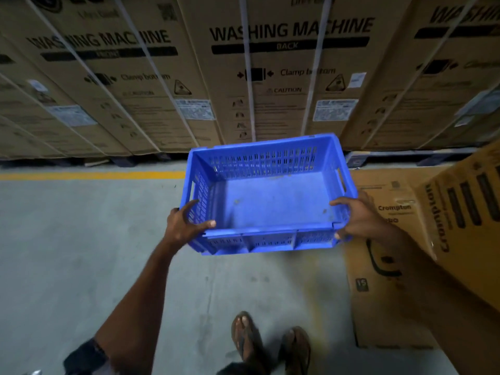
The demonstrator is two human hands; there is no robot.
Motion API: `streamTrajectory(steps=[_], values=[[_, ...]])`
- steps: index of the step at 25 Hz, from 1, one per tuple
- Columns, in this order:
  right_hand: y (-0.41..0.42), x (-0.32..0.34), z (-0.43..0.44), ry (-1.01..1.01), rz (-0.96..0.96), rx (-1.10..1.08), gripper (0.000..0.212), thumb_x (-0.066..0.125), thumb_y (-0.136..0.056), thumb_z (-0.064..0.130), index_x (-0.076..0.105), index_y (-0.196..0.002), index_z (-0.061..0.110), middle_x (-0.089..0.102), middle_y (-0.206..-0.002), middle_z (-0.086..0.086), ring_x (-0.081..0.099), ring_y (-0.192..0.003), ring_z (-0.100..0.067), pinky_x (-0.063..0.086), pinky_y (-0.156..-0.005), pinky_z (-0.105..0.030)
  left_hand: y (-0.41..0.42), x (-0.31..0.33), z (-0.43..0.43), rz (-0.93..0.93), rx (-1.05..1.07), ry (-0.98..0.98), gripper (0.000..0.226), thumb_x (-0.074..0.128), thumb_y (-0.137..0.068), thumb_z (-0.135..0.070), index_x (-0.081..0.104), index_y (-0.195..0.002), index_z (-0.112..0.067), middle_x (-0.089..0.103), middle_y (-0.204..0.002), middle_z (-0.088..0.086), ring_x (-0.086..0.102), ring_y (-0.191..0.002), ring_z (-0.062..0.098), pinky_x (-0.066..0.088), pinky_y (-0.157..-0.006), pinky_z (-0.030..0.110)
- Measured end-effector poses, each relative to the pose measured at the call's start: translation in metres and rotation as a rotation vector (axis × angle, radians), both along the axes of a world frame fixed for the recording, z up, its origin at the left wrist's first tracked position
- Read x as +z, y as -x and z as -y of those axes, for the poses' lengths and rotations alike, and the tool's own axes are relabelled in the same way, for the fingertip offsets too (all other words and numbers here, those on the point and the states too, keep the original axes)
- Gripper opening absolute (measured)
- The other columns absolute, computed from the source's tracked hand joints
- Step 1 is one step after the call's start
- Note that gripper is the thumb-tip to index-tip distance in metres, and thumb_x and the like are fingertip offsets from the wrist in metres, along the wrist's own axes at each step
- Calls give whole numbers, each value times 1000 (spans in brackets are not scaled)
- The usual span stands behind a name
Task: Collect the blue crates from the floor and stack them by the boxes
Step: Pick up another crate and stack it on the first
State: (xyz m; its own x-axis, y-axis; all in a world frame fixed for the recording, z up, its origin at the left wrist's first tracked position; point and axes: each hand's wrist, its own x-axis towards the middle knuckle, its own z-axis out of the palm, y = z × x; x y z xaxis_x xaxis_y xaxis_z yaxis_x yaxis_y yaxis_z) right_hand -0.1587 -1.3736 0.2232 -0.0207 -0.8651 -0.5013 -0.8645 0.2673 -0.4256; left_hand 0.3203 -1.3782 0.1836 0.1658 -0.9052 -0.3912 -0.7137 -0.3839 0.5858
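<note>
Boxes (286, 77): tall strapped cartons form a wall beyond both grips.

Floor (81, 253): grey concrete below the grips, with a yellow line (94, 175) running out past the left grip along the foot of the boxes.

Carton (384, 239): brown, just outside the right grip; the right forearm crosses above it.

Crate (270, 207): blue and empty, mouth up, held off the floor between the grips. Its far wall is near the base of the boxes.

Left grip (184, 226): closed on the near left corner, thumb over the near rim, fingers spread on the side wall.

Right grip (357, 217): closed on the near right corner, fingers curled over the side rim.

Assessment: the step in hand looks like the set-down. Both grips sit at the near end, so the far end is likely to dip. Recommend keeping the base level, lowering it squarely ahead of the grips with its long side parallel to the boxes and away from the carton, and letting go only once the base rests flat.
</note>
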Motion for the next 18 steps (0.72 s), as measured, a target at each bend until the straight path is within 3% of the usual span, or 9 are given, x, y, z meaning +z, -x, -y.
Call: streamTrajectory(steps=[2,4,6,8,12,16,18], values=[[0,-29,25,101,27,-33,60,86,-27,52,64,-83,49,46,-122,-13,42,-124,-34,40,-106,-35,-16,-15,24,-107,-149,-22,95,92,-38,-69,67,-123,-35,66,-121,9,68,-104,18,56,-95,41],[3,-64,44,209,-4,-61,50,86,-30,58,62,-71,42,54,-115,-16,52,-115,-35,45,-101,-35,-20,-31,44,-137,-206,60,79,96,-36,-58,74,-104,-24,71,-108,7,68,-90,12,58,-83,30],[-7,-96,55,290,3,-105,48,97,-44,46,69,-79,29,58,-114,-18,58,-109,-36,49,-98,-38,-24,-55,58,-188,-178,157,57,98,-41,-47,72,-80,-14,71,-84,7,63,-72,9,53,-68,27],[-25,-126,61,382,6,-176,42,99,-52,31,70,-82,21,56,-117,-19,58,-108,-38,50,-96,-41,-33,-86,65,-240,-161,206,49,100,-49,-33,66,-71,-6,66,-74,4,57,-65,8,49,-63,25],[-47,-182,63,565,0,-242,37,94,-58,24,62,-75,28,51,-128,-18,53,-114,-39,49,-98,-38,-48,-155,92,-236,-120,327,43,98,-52,-26,62,-70,-11,66,-86,8,57,-70,11,49,-67,27],[-56,-254,71,741,-12,-220,33,93,-58,20,71,-82,12,48,-138,-18,52,-119,-41,47,-101,-39,-55,-217,110,-160,-125,539,40,97,-57,-26,60,-72,-27,61,-111,14,60,-88,14,50,-78,27],[-52,-291,78,787,-13,-231,39,94,-57,18,73,-88,7,49,-137,-20,54,-118,-42,48,-102,-44,-49,-245,113,-177,-146,621,38,96,-61,-20,60,-72,-27,60,-109,9,60,-88,8,51,-78,25]])
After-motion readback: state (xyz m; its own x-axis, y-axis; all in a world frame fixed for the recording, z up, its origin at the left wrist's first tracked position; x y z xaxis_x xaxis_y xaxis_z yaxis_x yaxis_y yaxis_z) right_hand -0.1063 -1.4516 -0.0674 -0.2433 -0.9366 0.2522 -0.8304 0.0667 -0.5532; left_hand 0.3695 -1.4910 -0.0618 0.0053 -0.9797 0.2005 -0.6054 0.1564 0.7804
